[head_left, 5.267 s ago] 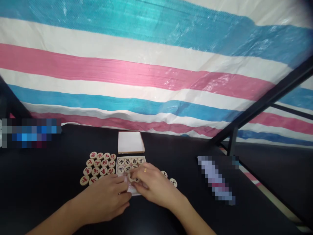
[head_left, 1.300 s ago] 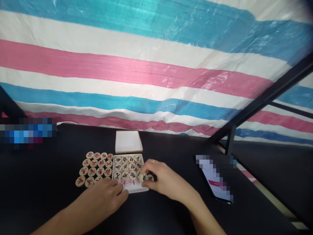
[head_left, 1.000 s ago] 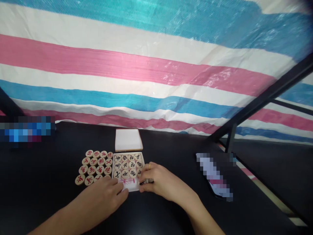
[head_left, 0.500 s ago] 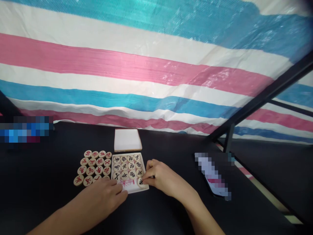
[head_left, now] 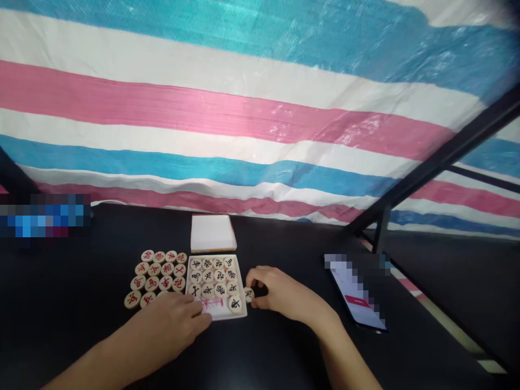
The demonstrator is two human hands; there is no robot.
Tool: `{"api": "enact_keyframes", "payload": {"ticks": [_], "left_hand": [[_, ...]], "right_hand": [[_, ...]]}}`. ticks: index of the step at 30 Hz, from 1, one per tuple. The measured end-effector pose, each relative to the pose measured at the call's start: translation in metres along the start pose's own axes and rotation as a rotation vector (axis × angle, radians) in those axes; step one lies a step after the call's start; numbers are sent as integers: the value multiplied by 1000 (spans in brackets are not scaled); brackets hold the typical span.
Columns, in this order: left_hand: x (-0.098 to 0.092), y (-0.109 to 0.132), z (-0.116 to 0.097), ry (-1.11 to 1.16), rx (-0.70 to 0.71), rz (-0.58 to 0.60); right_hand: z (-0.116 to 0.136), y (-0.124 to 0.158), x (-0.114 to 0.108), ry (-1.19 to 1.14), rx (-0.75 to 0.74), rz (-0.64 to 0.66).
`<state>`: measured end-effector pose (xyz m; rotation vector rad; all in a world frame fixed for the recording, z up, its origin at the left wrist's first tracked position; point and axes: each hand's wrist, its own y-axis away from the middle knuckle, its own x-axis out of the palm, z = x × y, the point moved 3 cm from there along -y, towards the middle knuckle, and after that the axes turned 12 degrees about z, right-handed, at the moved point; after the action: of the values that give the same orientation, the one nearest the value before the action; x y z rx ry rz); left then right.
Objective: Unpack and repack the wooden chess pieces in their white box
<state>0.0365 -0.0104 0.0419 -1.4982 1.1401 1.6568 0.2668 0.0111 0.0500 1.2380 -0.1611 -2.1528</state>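
Note:
A white open box (head_left: 244,310) holds rows of xiangqi pieces with black characters. One black-character piece (head_left: 234,304) sits in its front right corner, with bare printed bottom left of it. Just outside the box's right wall, my right hand (head_left: 276,292) pinches another xiangqi piece (head_left: 249,294) between thumb and fingers. My left hand (head_left: 174,322) is closed over the box's front left corner, fingers curled at the rim. It hides part of the front row of red-character pieces (head_left: 152,283) standing left of the box.
The box lid (head_left: 213,233) lies white side up behind the box. A phone (head_left: 355,295) rests on the black table (head_left: 276,352) to the right. At the far left is a blurred blue object (head_left: 44,216). Striped sheeting (head_left: 227,119) hangs behind, with a black frame bar (head_left: 430,160) at right.
My right hand has let go of the piece in the front right corner and shifted slightly right. A piece now shows between its fingers outside the box. My left hand stays put.

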Motion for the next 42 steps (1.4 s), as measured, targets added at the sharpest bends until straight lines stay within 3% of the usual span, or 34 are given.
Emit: {"api": "enact_keyframes", "payload": {"ticks": [6,12,18,25,30,34,38,40,42], "left_hand": [[3,-1,0,1,-6,-1],[-4,2,-1,26,-12,-52],[-8,3,0,-17,-7,-163],[-7,3,-1,75,-20,-138],[-13,4,4,97,-24,-143],[-15,7,11,100,-33,-143],[-18,8,11,113,-24,-158],[-25,9,14,123,-24,-197],[-32,11,23,139,-41,-251]], "right_hand": [[3,-2,0,-8,10,-39],[9,-8,6,50,-99,-84],[24,0,-3,74,-200,-327],[56,-6,26,169,-387,-114],[56,-7,24,162,-399,-131],[44,1,4,-32,-330,-203],[9,19,-17,-386,-194,-133],[-7,27,-27,-671,-249,-138],[-21,32,-36,-873,-316,-267]]}}
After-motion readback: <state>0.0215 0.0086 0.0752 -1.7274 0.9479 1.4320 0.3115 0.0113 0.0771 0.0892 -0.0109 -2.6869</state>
